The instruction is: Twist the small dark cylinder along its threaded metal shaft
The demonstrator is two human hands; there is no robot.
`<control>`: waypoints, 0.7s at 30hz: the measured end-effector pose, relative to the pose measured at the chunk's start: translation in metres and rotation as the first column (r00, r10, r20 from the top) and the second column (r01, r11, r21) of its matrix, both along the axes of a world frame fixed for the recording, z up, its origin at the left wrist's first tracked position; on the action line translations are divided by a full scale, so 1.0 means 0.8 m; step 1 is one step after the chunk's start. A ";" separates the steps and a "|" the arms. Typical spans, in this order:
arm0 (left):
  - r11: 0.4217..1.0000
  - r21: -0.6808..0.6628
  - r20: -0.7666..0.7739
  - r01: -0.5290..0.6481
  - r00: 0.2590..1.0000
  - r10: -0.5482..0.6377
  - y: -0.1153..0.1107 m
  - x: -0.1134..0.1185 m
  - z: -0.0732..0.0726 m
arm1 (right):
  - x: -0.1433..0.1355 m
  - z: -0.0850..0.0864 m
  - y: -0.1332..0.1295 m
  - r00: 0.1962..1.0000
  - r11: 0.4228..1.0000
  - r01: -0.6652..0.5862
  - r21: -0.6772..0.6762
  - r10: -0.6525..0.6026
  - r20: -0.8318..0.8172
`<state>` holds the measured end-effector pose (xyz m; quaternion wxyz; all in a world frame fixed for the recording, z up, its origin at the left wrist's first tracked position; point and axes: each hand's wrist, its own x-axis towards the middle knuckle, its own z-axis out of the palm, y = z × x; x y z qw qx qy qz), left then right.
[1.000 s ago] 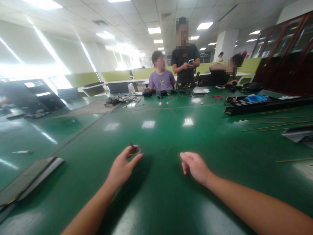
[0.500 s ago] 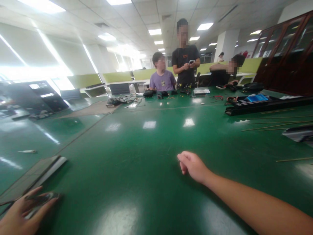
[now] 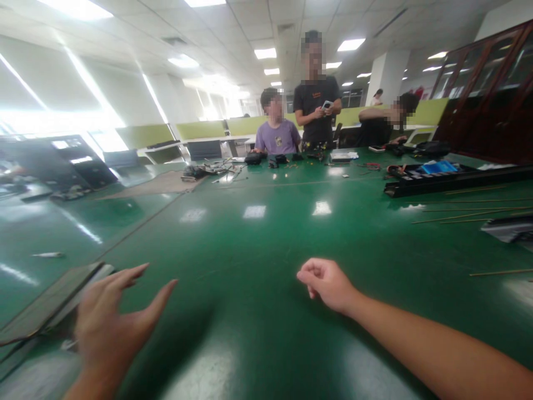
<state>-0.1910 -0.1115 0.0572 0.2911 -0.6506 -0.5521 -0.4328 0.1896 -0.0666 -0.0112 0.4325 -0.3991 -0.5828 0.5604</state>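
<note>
My left hand (image 3: 119, 314) is raised over the green table (image 3: 250, 261) at the lower left, thumb and fingers spread apart with nothing between them. Just behind it lies a flat grey-brown case (image 3: 50, 303), partly covered by the hand. A small light object beside my left wrist is mostly hidden. Over the middle right of the table, my right hand (image 3: 327, 283) has its fingers curled and the thumb pressed against them. Whatever it may hold between the fingertips is too small to make out.
A black tray (image 3: 445, 178) with a blue packet stands at the right, near thin rods (image 3: 470, 213). Tangled parts (image 3: 204, 171) lie at the far side. A white pen-like item (image 3: 48, 255) is at the left. Several people are beyond the table.
My left hand has let go of a dark, shiny object and moved right and up, its fingers now spread. My right hand has shifted slightly left, still curled.
</note>
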 end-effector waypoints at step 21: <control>0.348 -0.293 0.664 0.891 0.451 -0.596 0.034 0.258 -0.033 | -0.002 -0.003 -0.001 0.935 0.966 -0.233 -0.108 0.192 -0.300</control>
